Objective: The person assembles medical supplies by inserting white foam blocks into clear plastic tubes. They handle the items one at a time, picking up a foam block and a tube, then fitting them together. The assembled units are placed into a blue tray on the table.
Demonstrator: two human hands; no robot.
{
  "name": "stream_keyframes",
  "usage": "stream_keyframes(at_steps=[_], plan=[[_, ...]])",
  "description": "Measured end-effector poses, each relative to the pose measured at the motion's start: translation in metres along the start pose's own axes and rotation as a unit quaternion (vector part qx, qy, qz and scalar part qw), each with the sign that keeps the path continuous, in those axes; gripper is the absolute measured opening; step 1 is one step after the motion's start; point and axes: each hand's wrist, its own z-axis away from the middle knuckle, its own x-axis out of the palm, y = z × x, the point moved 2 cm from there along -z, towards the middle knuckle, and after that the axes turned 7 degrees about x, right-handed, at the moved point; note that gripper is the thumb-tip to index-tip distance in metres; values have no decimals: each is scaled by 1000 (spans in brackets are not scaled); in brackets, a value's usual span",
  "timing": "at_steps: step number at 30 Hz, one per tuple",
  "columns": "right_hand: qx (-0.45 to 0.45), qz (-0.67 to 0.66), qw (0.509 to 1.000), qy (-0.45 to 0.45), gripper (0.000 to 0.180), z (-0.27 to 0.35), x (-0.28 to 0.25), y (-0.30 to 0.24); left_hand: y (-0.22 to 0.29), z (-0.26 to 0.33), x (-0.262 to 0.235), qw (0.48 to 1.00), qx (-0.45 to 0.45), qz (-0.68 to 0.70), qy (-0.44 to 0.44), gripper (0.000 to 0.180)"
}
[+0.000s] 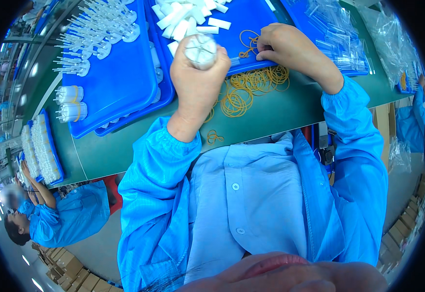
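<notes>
My left hand (pixel 196 87) is wrapped round a bundle of white plastic pieces (pixel 201 52), whose round, segmented end faces up. To its right, my right hand (pixel 292 48) is closed in a pinch at the near edge of a blue tray. Yellowish-brown rubber bands (pixel 244 54) show at its fingertips. A loose heap of the same rubber bands (pixel 236 103) lies on the green table just below, with a few single ones nearer me. White rectangular blocks (pixel 185 14) are piled in the tray (pixel 244 29) behind my hands.
Stacked blue trays (pixel 125 82) on the left carry white stemmed plastic parts (pixel 98 29) and two banded bundles (pixel 71 103). Clear plastic pieces (pixel 336 34) fill a tray at right, beside clear bags (pixel 385 44). A co-worker (pixel 71 214) sits at lower left; another blue sleeve shows far right.
</notes>
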Motion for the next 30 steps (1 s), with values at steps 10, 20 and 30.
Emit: stream_keyframes(at_steps=[10, 20, 30], plan=[[73, -377, 923, 18, 11, -12, -31, -7, 11, 4, 5, 986, 87, -113, -91, 47], [32, -574, 818, -26, 11, -2, -15, -26, 2, 7, 10, 961, 190, -164, -118, 38], [133, -531, 834, 66, 12, 17, -31, -59, 16, 0, 1, 865, 221, -438, -105, 23]])
